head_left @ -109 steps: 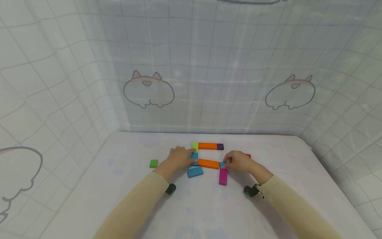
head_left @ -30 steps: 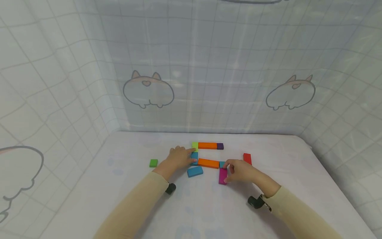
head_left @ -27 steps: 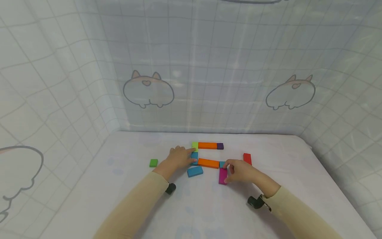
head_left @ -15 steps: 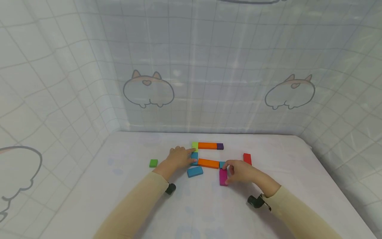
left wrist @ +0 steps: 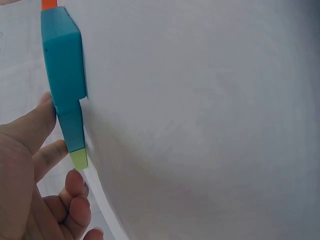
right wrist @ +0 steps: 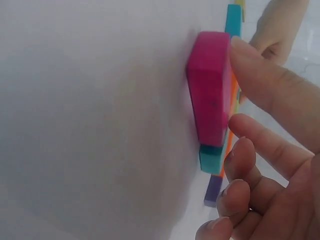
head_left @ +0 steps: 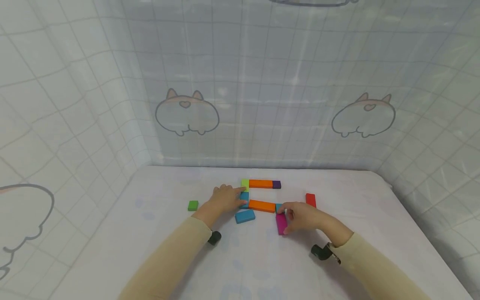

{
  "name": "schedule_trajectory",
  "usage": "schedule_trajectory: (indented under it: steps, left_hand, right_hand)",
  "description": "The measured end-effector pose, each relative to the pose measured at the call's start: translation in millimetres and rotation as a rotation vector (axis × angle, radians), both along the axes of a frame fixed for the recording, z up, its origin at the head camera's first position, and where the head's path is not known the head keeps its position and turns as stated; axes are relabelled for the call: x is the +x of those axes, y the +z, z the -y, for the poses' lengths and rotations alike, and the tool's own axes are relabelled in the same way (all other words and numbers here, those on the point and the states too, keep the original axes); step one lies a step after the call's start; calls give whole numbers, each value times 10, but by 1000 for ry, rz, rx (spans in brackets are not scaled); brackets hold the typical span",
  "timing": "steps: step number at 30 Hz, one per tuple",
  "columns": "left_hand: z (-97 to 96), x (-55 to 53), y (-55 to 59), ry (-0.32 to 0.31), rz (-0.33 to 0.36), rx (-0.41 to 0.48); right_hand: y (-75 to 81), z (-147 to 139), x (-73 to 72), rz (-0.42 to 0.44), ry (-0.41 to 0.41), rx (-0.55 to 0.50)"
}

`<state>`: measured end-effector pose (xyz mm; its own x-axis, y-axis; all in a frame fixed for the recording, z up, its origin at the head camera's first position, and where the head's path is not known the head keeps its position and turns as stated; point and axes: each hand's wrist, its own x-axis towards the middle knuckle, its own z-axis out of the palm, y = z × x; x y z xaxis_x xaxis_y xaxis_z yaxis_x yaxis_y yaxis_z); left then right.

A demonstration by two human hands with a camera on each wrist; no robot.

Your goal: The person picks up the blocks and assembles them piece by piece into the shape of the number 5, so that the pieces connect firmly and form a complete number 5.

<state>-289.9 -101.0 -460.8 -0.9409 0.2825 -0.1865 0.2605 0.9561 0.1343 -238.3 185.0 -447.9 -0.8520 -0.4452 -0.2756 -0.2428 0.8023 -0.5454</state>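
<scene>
My left hand (head_left: 225, 198) lies beside a blue block (head_left: 244, 195) and a lime block (head_left: 245, 183). Its thumb touches the blue one and its extended index finger reaches the lime one; the other fingers are bent. My right hand (head_left: 303, 216) is at a magenta block (right wrist: 207, 95), with thumb on the block's near end and index fingertip near its far end. That far end meets a small teal block (head_left: 278, 206), partly covered by the index finger. An orange block (head_left: 261, 206) joins the teal and blue blocks. The magenta block slants slightly.
A second orange block (head_left: 260, 183) and a purple block (head_left: 276, 184) extend right from the lime one. A loose blue block (head_left: 245, 216) lies nearer me, a green block (head_left: 193, 205) to the left, and a red block (head_left: 310, 200) behind my right hand.
My right hand has shifted from the teal block to the magenta one. The magenta block has slid slightly toward me and turned a little. My left hand has stayed put.
</scene>
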Motion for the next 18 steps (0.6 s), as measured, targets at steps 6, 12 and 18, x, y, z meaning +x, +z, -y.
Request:
schedule_trajectory:
  steps: [6,12,18]
  left_hand:
    - [-3,16,27,-2,6,3]
    - [8,17,31,-5,9,13]
    - [23,6,13,-16,3,10]
  right_hand:
    - [-38,8,-20,2,13,15]
    - [4,-4,-30,6,36,22]
    - [42,-8,-39,12,47,21]
